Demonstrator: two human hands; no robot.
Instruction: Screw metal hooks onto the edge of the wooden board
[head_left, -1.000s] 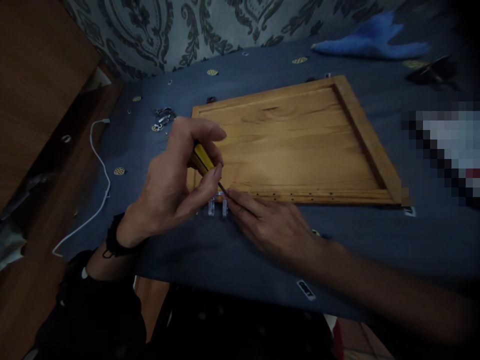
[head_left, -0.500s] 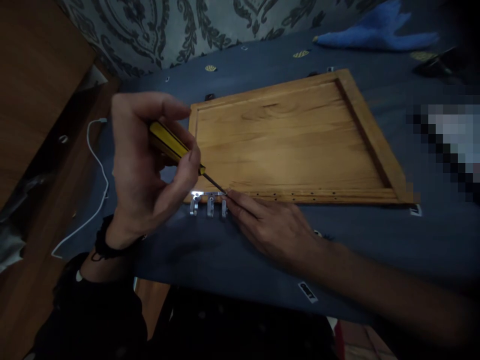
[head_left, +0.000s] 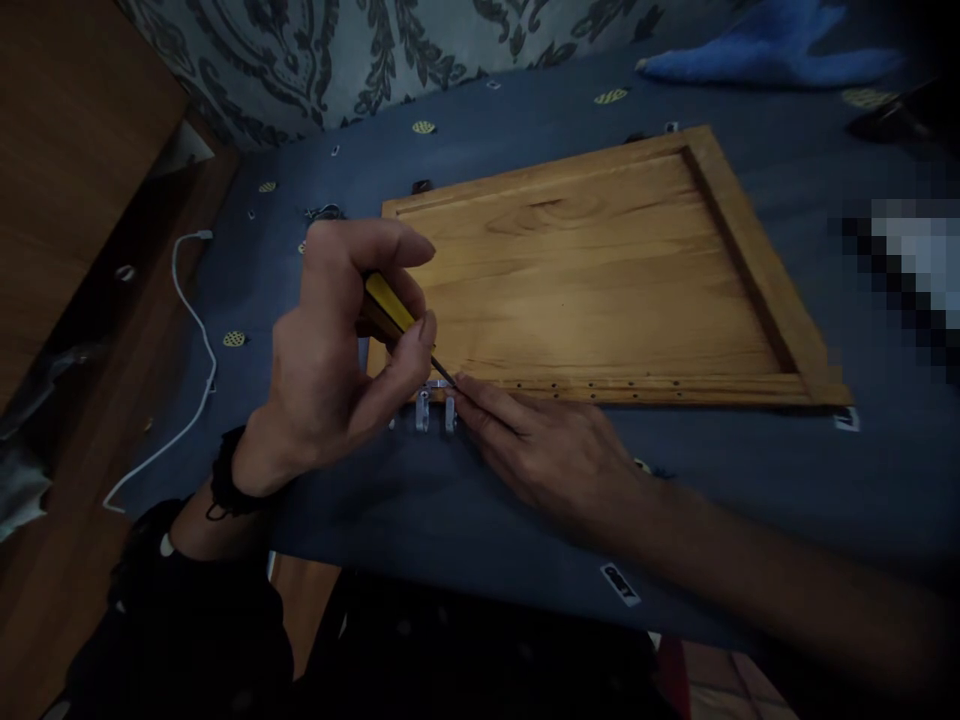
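My left hand (head_left: 337,350) is closed around the yellow and black handle of a screwdriver (head_left: 388,305). Its thin shaft slants down to the right, and the tip ends at the fingertips of my right hand (head_left: 551,445). Those fingers are pressed together at the near edge of a wooden panel (head_left: 555,290), beside a shiny metal piece with prongs (head_left: 422,408) that hang over the edge. What they pinch is hidden. My left hand covers part of the metal piece and the panel's left end. Several small dark holes run along the panel's near edge.
A dark blue patterned cloth (head_left: 465,500) lies beneath the panel. A white cable (head_left: 201,320) curves along its left side. A blue cloth object (head_left: 772,55) lies at the back right, near a pixelated light patch. A brown wooden surface (head_left: 67,170) stands at left.
My left hand and the screwdriver have moved right and slightly down, with the handle now steeper. The right hand has stayed nearly still at the panel's edge.
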